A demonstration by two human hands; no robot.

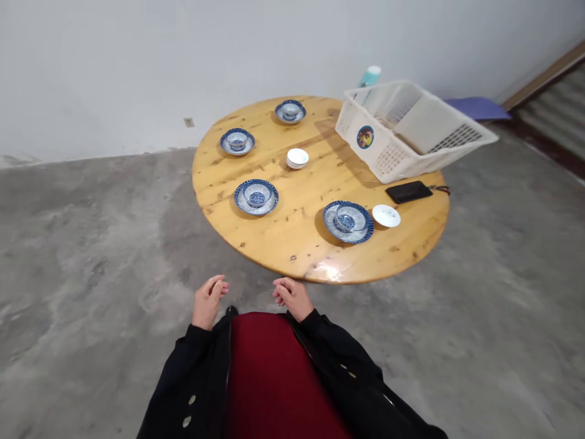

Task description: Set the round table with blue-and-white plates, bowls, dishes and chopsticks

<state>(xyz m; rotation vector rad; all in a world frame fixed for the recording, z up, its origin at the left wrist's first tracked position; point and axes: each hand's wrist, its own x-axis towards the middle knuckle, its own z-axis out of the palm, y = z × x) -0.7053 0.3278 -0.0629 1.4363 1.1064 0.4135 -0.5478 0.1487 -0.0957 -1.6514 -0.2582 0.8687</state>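
Black long-sleeved jacket [338, 350], pale oval marks [187, 421], dark red top [274, 372]

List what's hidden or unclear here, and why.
All in the head view:
White dish stack: lower dishes' insides, covered by the top one.
Bottle: lower part, behind the basket.
Basket: part of its floor, behind its near wall.
Sticker: details, too small.
Purple surface: left end, behind the basket.

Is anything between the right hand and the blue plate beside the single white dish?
Nothing visible blocks the right hand; only the near edge of the table lies between it and the blue plate. The white dish is off that line, to the right.
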